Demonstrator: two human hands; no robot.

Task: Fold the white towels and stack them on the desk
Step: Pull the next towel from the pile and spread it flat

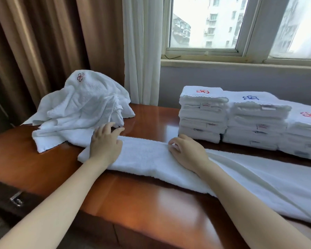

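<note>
A long white towel [147, 155], folded lengthwise into a strip, lies across the wooden desk [142, 200] and runs off toward the right front. My left hand [105, 142] rests flat on its left end, fingers spread. My right hand [185, 150] sits on the strip's far edge near the middle, fingers curled and pinching the fold. A crumpled heap of unfolded white towels [83, 108] with a red emblem lies at the back left. Three stacks of folded white towels [255, 123] stand at the back right.
Brown curtains [43, 42] and a sheer white curtain [142, 51] hang behind the desk. A window [223, 26] with its sill is above the stacks. The desk's left edge drops off beside the heap; a metal latch [16, 200] shows below.
</note>
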